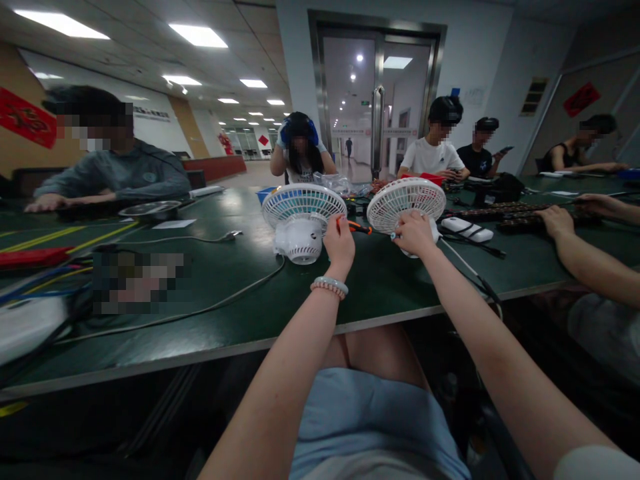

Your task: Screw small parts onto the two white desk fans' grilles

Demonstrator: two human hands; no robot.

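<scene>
The near end of the screwdriver [361, 228] is hidden by the left hand [341, 241], and its tip cannot be made out near the right hand [415, 232]. Much of the right fan's [406, 197] housing is covered by the right hand; what shows blue at those fingertips is too small to be told. The blue tray [264, 194] is partly hidden behind the left fan [303, 200]. The white box [33, 327] and red case [33, 258] are cut off by the left edge, a neighbour's arm [595, 257] by the right. One patch of table [215, 347] is blurred into blocks. The wall lettering [155, 115] is unreadable.
</scene>
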